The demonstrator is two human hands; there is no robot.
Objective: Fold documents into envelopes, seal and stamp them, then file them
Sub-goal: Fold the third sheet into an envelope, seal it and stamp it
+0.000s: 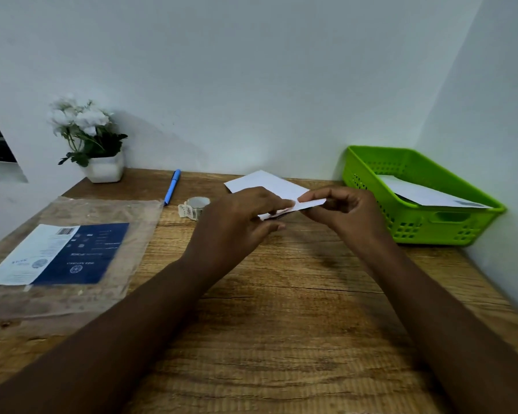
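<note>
Head view: left hand (240, 218) and right hand (346, 209) each pinch a white envelope (266, 183), hiding its near half above the bench (281, 309).

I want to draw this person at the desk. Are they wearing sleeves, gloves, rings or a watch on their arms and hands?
No. Both forearms are bare right to the picture's bottom edge, with no sleeves in view. The left hand and right hand have no gloves, and no rings, watch or bracelet show.
</note>
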